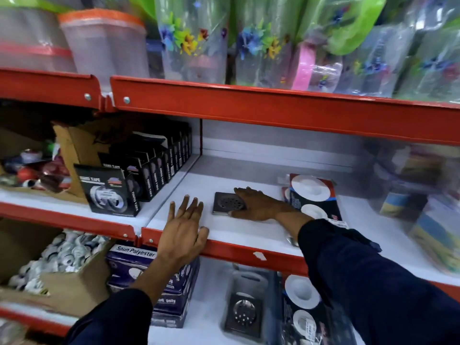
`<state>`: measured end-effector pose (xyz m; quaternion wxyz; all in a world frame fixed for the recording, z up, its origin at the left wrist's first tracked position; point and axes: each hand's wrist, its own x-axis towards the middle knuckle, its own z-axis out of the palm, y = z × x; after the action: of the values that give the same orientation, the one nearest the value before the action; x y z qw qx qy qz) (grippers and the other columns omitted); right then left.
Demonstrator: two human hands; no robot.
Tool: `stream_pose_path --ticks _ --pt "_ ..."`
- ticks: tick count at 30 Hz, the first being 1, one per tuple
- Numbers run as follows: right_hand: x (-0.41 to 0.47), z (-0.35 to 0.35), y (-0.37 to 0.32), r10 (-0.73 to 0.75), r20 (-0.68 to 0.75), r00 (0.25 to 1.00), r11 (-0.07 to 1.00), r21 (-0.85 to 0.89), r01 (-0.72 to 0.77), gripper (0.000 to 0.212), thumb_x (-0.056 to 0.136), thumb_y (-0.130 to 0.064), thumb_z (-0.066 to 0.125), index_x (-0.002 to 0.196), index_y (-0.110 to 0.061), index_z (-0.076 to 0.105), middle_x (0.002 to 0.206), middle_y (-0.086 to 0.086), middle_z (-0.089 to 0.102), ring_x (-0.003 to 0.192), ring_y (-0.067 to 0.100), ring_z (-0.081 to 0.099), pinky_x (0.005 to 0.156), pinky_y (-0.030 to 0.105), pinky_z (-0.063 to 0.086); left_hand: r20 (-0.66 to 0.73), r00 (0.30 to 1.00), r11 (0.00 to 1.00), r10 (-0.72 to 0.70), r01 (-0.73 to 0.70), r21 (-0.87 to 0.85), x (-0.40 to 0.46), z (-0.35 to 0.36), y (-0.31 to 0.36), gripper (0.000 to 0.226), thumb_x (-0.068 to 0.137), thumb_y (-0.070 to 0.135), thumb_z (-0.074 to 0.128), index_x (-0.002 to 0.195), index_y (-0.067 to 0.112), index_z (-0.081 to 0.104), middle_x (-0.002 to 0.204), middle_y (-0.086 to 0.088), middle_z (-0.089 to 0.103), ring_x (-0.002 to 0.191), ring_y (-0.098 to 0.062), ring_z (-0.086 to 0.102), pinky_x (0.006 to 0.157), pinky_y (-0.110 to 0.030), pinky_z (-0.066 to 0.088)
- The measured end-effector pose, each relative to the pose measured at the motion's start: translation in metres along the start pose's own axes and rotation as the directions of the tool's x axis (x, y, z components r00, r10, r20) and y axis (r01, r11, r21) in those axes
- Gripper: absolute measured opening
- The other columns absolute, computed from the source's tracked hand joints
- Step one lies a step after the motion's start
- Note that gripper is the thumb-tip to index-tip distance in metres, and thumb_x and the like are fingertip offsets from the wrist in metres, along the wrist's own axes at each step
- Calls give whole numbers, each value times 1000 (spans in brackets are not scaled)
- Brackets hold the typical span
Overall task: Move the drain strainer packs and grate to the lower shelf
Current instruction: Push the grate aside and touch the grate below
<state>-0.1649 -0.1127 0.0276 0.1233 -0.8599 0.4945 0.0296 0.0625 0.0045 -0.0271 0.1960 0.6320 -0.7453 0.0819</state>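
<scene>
A square metal drain grate (225,202) lies flat on the white middle shelf (249,232). My right hand (258,204) rests over its right half, fingers curled on its edges. Just right of that hand lies a drain strainer pack (312,192) showing white round strainers. My left hand (185,230) is spread flat and holds nothing, at the shelf's front edge left of the grate. On the lower shelf (209,307) stand another packaged grate (245,310) and a strainer pack (302,302), partly hidden behind my right sleeve.
Black nano tape boxes (109,190) fill the middle shelf to the left. Blue spun polyester boxes (139,267) and a cardboard box of small packs (59,260) sit lower left. Clear-wrapped goods (418,195) stand at the right; plastic containers line the top shelf.
</scene>
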Motion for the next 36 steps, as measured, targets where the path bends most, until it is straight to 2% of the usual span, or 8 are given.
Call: stream_pose_path --ticks 3,6,13,18,22,30,33,36 --pt "18 4 4 -26 54 998 999 -46 28 106 83 -79 48 161 -23 2 169 2 7 156 26 6 127 47 6 -4 1000 1000 -9 9 24 2 3 1 76 86 46 17 151 9 30 157 -10 35 152 -23 13 126 -48 6" --pt "24 1 5 -60 29 998 996 -71 62 110 82 -79 51 160 -18 6 165 10 21 149 30 23 123 41 22 -7 1000 1000 -18 19 18 3 6 0 75 87 47 20 150 9 31 157 -11 37 152 -22 15 126 -47 9" --pt "-26 -14 -3 -95 -220 971 995 9 99 108 82 -75 54 159 -15 9 161 10 25 147 29 24 116 35 28 -31 999 1000 -14 14 14 3 5 -1 75 87 47 20 149 8 33 156 -13 37 152 -24 17 124 -47 16" --pt "-118 11 -22 -102 -495 863 994 -27 102 109 69 -94 43 153 -30 17 153 0 31 139 19 34 114 39 33 -26 1000 1000 -5 5 30 0 5 0 72 90 47 20 150 9 33 155 -14 39 151 -25 18 124 -47 17" --pt "-174 59 -32 -181 -546 818 983 -82 162 110 69 -93 47 153 -25 26 151 -2 32 135 10 32 113 37 24 -43 999 1000 -17 17 -1 1 5 1 71 90 46 25 148 8 36 153 -14 41 150 -26 23 124 -46 19" --pt "-187 166 -22 -515 -599 613 847 -250 468 98 76 -76 64 148 -17 37 151 7 42 138 25 44 120 34 31 -12 999 999 -44 44 21 -1 2 5 75 85 44 21 148 8 38 153 -15 42 150 -27 24 124 -45 19" --pt "-172 213 -11 -430 -496 755 900 -172 400 94 79 -78 58 150 -20 35 150 5 41 135 26 46 108 43 46 -14 999 999 -42 43 18 -2 1 6 75 86 46 19 147 7 39 152 -16 43 149 -28 25 124 -45 19" --pt "-144 234 -8 -116 -383 916 993 -23 116 93 79 -85 45 148 -22 36 147 2 44 131 21 45 104 42 49 -8 999 999 -52 52 5 -1 0 7 75 85 46 19 147 8 40 152 -16 44 149 -28 26 123 -46 22"
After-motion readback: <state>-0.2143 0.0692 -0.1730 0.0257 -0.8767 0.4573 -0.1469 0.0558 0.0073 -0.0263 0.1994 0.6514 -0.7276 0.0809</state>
